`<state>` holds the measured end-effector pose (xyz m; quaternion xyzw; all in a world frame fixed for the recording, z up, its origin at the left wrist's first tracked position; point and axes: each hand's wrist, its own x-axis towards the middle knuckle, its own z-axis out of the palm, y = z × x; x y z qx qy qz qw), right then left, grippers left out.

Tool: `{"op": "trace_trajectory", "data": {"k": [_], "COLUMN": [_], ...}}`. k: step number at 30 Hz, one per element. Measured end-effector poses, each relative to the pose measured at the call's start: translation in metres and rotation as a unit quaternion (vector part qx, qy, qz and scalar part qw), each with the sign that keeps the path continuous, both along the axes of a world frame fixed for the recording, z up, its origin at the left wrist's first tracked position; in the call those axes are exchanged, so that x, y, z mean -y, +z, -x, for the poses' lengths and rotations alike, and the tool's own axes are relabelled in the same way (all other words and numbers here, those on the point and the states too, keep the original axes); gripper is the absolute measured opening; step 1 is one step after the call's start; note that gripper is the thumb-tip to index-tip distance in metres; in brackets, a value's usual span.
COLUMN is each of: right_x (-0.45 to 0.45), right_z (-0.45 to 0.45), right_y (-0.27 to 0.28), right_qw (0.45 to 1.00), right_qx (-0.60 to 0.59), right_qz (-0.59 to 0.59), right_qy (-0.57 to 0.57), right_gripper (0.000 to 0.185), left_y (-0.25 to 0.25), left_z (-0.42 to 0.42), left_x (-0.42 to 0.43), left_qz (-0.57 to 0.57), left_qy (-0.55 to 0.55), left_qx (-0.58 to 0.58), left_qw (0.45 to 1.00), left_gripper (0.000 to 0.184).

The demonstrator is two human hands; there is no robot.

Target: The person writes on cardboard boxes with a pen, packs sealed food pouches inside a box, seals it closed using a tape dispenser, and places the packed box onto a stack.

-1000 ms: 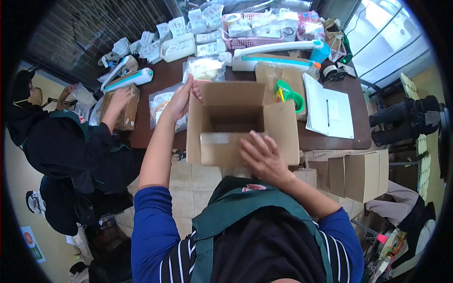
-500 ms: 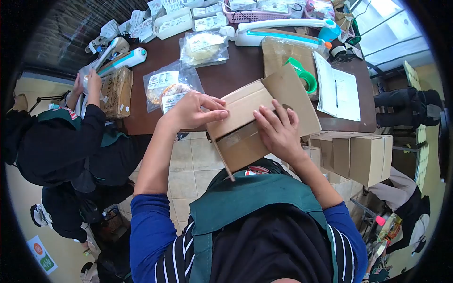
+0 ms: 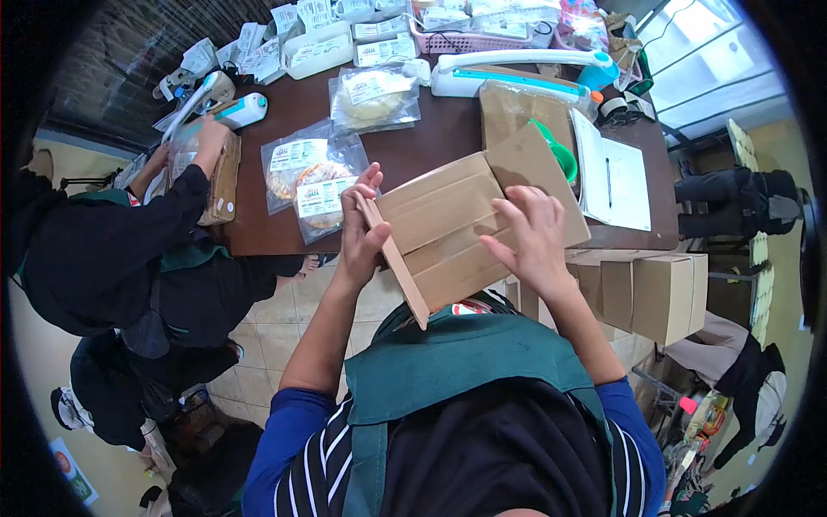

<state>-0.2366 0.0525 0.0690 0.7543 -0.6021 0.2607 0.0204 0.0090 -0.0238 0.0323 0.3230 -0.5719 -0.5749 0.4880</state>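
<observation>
A brown cardboard box (image 3: 448, 215) is tilted over the table's near edge, its inside turned up toward me. At its left end my left hand (image 3: 357, 241) is closed round the raised flap, thumb on the inner side and fingers behind. My right hand (image 3: 538, 233) hovers over the right part of the box with fingers spread and curved; whether its fingertips touch the cardboard I cannot tell. Left of the box lie clear packs of round pizza-like food (image 3: 323, 194) with white labels. A pack with a pale round flatbread (image 3: 375, 95) sits farther back.
A green tape dispenser (image 3: 560, 157) and an open notebook with a pen (image 3: 622, 177) lie to the right. White-and-blue sealers (image 3: 517, 76) stand behind. Stacked cartons (image 3: 668, 297) are at lower right. A co-worker (image 3: 112, 250) handles a clear bag at the left.
My left hand has moved from the box's top panel down to its left flap. The box's two inner panels now lie side by side, and my right hand has lifted and spread its fingers.
</observation>
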Motion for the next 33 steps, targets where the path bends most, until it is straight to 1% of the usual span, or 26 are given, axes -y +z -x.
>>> {"op": "trace_trajectory", "data": {"k": [2, 3, 5, 7, 9, 11, 12, 13, 14, 15, 16, 17, 19, 20, 21, 22, 23, 24, 26, 27, 28, 29, 30, 31, 32, 33], "right_x": [0.015, 0.024, 0.041, 0.054, 0.063, 0.071, 0.070, 0.070, 0.073, 0.076, 0.082, 0.088, 0.101, 0.107, 0.112, 0.120, 0.125, 0.122, 0.117, 0.108, 0.091, 0.077, 0.065, 0.054, 0.045, 0.039], "right_z": [-0.003, -0.003, -0.004, 0.000, 0.007, 0.012, 0.010, 0.010, 0.011, 0.012, 0.012, 0.012, 0.012, 0.009, 0.010, 0.005, -0.001, -0.003, -0.006, -0.004, -0.005, -0.005, -0.003, 0.001, 0.004, 0.004], "right_y": [-0.002, -0.001, 0.007, 0.016, 0.023, 0.029, 0.034, 0.030, 0.020, 0.014, 0.014, 0.015, 0.026, 0.046, 0.048, 0.051, 0.054, 0.051, 0.043, 0.044, 0.049, 0.054, 0.059, 0.063, 0.065, 0.064], "right_qw": [0.998, 0.998, 0.985, 0.984, 0.982, 0.969, 0.961, 0.960, 0.961, 0.956, 0.949, 0.948, 0.944, 0.943, 0.963, 0.981, 0.981, 0.982, 0.977, 0.977, 0.964, 0.914, 0.914, 0.908, 0.891, 0.891], "right_qx": [-0.061, -0.061, -0.153, -0.158, -0.165, -0.122, -0.130, -0.132, -0.183, -0.231, -0.241, -0.240, -0.151, -0.143, -0.093, -0.109, -0.124, -0.126, -0.200, -0.201, -0.182, -0.155, -0.156, -0.068, 0.021, 0.021], "right_qz": [-0.009, -0.007, 0.036, 0.029, 0.016, -0.089, -0.137, -0.135, -0.078, -0.019, 0.007, 0.010, -0.199, -0.222, -0.180, -0.048, 0.084, 0.081, 0.032, 0.031, -0.165, -0.354, -0.355, -0.367, -0.374, -0.376], "right_qy": [0.032, 0.032, 0.070, 0.082, 0.096, 0.195, 0.200, 0.205, 0.192, 0.180, 0.202, 0.211, 0.215, 0.205, 0.178, 0.153, 0.123, 0.119, 0.073, 0.069, 0.098, 0.123, 0.121, 0.189, 0.255, 0.253], "right_gripper": [0.050, 0.050, 0.045, 0.044, 0.043, 0.044, 0.048, 0.048, 0.048, 0.048, 0.044, 0.044, 0.037, 0.030, 0.024, 0.022, 0.021, 0.021, 0.025, 0.025, 0.030, 0.036, 0.036, 0.042, 0.048, 0.048], "left_y": [0.003, 0.002, -0.005, -0.008, -0.011, -0.015, -0.016, -0.015, -0.016, -0.018, -0.018, -0.017, -0.014, -0.009, -0.007, -0.005, -0.002, 0.001, -0.006, -0.009, -0.007, -0.003, 0.001, 0.007, 0.012, 0.015], "left_z": [0.001, 0.001, -0.001, -0.006, -0.008, -0.008, -0.008, -0.008, -0.008, -0.008, -0.008, -0.010, -0.011, -0.013, -0.015, -0.015, -0.013, -0.011, -0.010, -0.012, -0.014, -0.016, -0.018, -0.019, -0.021, -0.020], "left_x": [0.004, 0.009, 0.016, 0.020, 0.016, 0.020, 0.020, 0.020, 0.022, 0.024, 0.025, 0.027, 0.031, 0.031, 0.030, 0.029, 0.028, 0.024, 0.025, 0.026, 0.025, 0.024, 0.024, 0.024, 0.024, 0.024], "left_qz": [-0.064, -0.063, -0.088, -0.075, -0.124, -0.100, -0.124, -0.147, -0.144, -0.142, -0.141, -0.139, -0.136, -0.142, -0.142, -0.141, -0.140, -0.150, -0.127, -0.104, -0.103, -0.084, -0.065, -0.067, -0.070, -0.073], "left_qy": [-0.029, -0.029, -0.017, -0.008, -0.066, -0.061, -0.067, -0.071, -0.061, -0.088, -0.116, -0.107, -0.125, -0.125, -0.123, -0.114, -0.107, -0.095, -0.092, -0.083, -0.086, -0.094, -0.101, -0.103, -0.120, -0.136], "left_qx": [-0.042, -0.043, -0.088, -0.078, -0.111, -0.098, -0.126, -0.154, -0.154, -0.173, -0.191, -0.191, -0.167, -0.162, -0.164, -0.148, -0.132, -0.127, -0.105, -0.083, -0.084, -0.060, -0.035, -0.037, -0.002, 0.034], "left_qw": [0.997, 0.997, 0.992, 0.994, 0.984, 0.988, 0.982, 0.975, 0.976, 0.971, 0.964, 0.966, 0.968, 0.969, 0.968, 0.972, 0.975, 0.976, 0.982, 0.988, 0.987, 0.990, 0.992, 0.992, 0.990, 0.988], "left_gripper": [0.048, 0.048, 0.049, 0.046, 0.044, 0.041, 0.039, 0.036, 0.036, 0.036, 0.035, 0.035, 0.034, 0.034, 0.034, 0.034, 0.035, 0.036, 0.037, 0.037, 0.037, 0.039, 0.040, 0.040, 0.042, 0.044]}}
